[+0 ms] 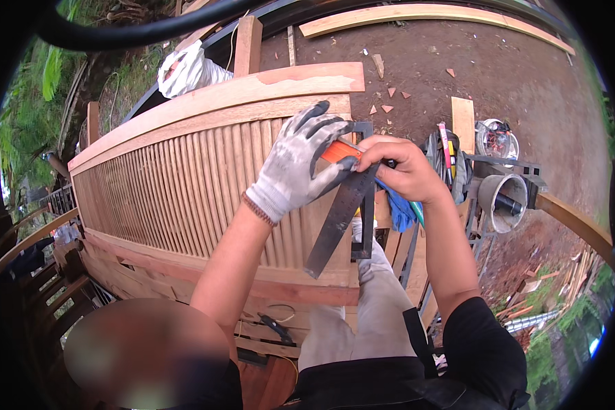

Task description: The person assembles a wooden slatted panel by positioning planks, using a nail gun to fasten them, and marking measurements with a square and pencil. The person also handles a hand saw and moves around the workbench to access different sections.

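My left hand (297, 154), in a grey-white work glove with dark fingertips, is closed around the orange handle (339, 151) of a try square. Its dark steel blade (342, 215) slants down toward me over the end of a slatted wooden panel (205, 191). Bare, my right hand (403, 167) pinches the square near the corner where handle and blade meet; the fingertips partly cover that corner. A black metal frame piece (367, 232) stands upright in view behind the blade, along the panel's right end.
Right of me are a bucket (502, 205), a second container of tools (497, 140), a tool bag (458, 157) and blue gloves (398, 208). A white plastic bag (188, 72) lies beyond the panel. Wood offcuts (387, 108) dot the dirt ground. Another person, blurred, is at lower left.
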Available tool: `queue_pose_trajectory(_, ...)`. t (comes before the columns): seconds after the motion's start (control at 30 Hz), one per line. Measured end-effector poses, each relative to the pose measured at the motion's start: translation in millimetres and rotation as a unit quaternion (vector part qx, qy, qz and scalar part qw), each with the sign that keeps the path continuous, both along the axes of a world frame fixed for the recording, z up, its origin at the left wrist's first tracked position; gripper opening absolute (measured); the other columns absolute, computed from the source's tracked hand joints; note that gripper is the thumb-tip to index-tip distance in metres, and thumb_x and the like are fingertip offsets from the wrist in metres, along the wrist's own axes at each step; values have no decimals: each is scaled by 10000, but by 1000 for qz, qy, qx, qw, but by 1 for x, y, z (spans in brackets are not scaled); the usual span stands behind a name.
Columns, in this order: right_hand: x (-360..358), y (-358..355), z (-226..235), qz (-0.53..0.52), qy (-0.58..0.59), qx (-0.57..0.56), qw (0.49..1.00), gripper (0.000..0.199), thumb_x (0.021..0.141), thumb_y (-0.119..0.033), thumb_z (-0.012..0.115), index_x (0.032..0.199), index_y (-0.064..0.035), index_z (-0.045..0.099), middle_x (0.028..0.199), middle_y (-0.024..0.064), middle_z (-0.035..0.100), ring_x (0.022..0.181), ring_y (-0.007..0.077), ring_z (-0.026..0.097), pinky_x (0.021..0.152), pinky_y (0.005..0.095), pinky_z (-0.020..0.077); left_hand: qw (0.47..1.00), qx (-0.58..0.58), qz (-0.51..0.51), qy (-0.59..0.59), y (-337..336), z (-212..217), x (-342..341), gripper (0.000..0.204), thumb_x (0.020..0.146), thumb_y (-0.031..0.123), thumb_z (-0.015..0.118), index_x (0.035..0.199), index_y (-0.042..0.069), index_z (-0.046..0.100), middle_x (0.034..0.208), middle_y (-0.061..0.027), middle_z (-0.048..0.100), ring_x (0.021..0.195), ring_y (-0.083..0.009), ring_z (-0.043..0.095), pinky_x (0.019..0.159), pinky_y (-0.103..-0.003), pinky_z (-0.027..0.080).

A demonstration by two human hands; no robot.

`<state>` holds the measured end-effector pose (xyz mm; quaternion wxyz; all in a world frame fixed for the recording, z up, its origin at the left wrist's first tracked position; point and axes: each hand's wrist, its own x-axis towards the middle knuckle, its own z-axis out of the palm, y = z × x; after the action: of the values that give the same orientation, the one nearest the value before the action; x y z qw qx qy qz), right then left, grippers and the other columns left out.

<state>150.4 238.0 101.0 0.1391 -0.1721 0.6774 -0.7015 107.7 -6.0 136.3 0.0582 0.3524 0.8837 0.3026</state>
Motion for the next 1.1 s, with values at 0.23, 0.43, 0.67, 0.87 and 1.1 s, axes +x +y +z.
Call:
queue_pose_trajectory(0.23,7,-17,-46,-212,-198,-145,946,425,909,-3,597,1326,-22,517,1059,65,655,1011,129,605,897,293,476,990,-63,98,-77,21,-42,-67,386,869,425,665,1011,74,737,964,-175,717,927,-362,681,836,-441,534)
queue_pose_trajectory(0.43,56,-62,-63,-249,-230,46,940,270,934,-62,655,1192,1,605,919,44,685,862,77,608,763,241,481,972,-109,206,9,30,-84,-149,398,883,482,647,1082,153,752,1033,-157,724,1000,-349,672,918,-432,513)
queue_pose_trajectory(0.67,21,-74,-92,-333,-253,59,906,149,914,-91,682,1025,8,673,787,36,654,702,72,555,636,266,463,948,-143,274,73,42,-122,-173,372,898,465,655,1180,230,721,1227,-102,642,1200,-329,562,1044,-427,453)
queue_pose_trajectory(0.87,20,-77,-92,-327,-276,60,902,112,906,-102,695,945,-3,663,765,34,665,673,71,563,608,274,454,946,-126,257,154,42,-143,-167,494,839,571,647,1200,236,689,1214,-90,651,1165,-334,568,1019,-479,419)
queue_pose_trajectory(1.1,28,-75,-86,-339,-276,177,882,204,851,-157,775,853,-44,606,661,16,608,596,89,542,559,283,445,939,-25,287,190,49,-142,-164,173,801,353,718,881,201,733,938,-91,633,968,-344,572,848,-470,484)
